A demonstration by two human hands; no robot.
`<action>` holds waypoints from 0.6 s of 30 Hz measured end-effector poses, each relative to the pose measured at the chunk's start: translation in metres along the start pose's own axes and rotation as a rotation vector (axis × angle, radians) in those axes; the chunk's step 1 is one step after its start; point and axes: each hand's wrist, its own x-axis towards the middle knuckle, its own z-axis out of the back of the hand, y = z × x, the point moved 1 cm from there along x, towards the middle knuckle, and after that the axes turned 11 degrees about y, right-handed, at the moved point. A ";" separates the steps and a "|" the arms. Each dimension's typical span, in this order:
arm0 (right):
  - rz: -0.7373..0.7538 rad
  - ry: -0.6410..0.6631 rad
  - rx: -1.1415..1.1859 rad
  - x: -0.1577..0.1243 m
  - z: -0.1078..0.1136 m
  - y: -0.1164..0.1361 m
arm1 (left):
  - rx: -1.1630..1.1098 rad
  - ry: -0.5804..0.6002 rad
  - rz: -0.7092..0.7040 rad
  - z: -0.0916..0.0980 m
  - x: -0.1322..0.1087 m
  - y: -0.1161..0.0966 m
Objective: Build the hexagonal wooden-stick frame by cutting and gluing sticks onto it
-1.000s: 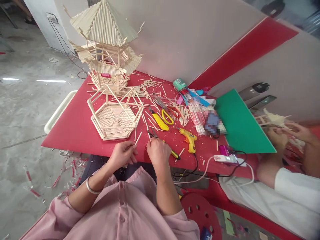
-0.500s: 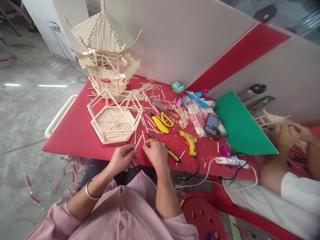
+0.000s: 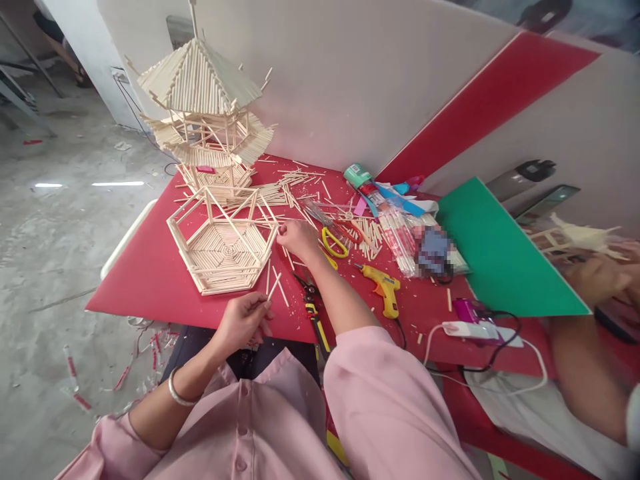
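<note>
My left hand (image 3: 245,319) is closed in a pinch around a short wooden stick (image 3: 273,287) that points up and away, near the table's front edge. Further forward, my right hand (image 3: 300,240) has its fingers together by the right corner of a hexagonal stick frame (image 3: 230,250). What those fingers hold, if anything, is hidden. Behind the frame stands a stick pagoda (image 3: 205,100) with tiered roofs. Black and yellow cutting pliers (image 3: 314,313) lie right of my left hand, close to several loose sticks.
On the red table (image 3: 135,280) are a yellow glue gun (image 3: 384,290), yellow-handled scissors (image 3: 335,242), bagged sticks (image 3: 397,233) and a power strip (image 3: 470,329). A green board (image 3: 505,257) stands at the right, with another person's arm (image 3: 580,373) beyond it.
My right hand has moved forward from beside my left hand to the frame's right corner, uncovering the pliers. My left hand still pinches its stick in nearly the same place.
</note>
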 end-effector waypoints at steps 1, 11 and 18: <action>-0.003 0.006 0.003 0.008 -0.001 0.002 | -0.001 -0.003 -0.010 0.000 0.001 0.001; 0.116 0.086 0.280 -0.017 0.026 -0.022 | -0.103 0.019 0.010 0.002 0.000 -0.005; 0.594 -0.616 0.209 -0.161 -0.026 -0.020 | -0.474 0.238 0.118 -0.002 -0.007 -0.009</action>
